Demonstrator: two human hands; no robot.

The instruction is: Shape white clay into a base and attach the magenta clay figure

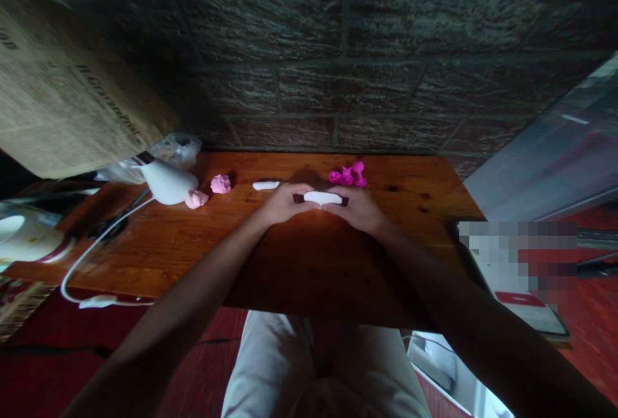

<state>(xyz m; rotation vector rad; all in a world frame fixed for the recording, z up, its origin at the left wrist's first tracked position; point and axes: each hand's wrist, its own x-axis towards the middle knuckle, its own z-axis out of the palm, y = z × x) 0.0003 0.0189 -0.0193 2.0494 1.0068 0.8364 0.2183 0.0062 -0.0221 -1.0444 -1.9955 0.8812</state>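
My left hand (284, 204) and my right hand (356, 208) meet over the far middle of the wooden table (299, 257). Between their fingertips lies a white roll of clay (322, 198), pinched at both ends. A second, smaller white clay roll (266, 185) lies just left of my left hand. A bright magenta clay shape (348, 176) sits behind my right hand. Two pale pink clay lumps, one (221, 183) and another (196, 199), lie further left.
A white device with a cable (167, 181) and a clear plastic bag (174, 147) stand at the table's left rear. A brick wall (338, 51) backs the table. A paper sack (62, 96) leans at left, a white appliance (26, 237) below it. My legs show under the near edge.
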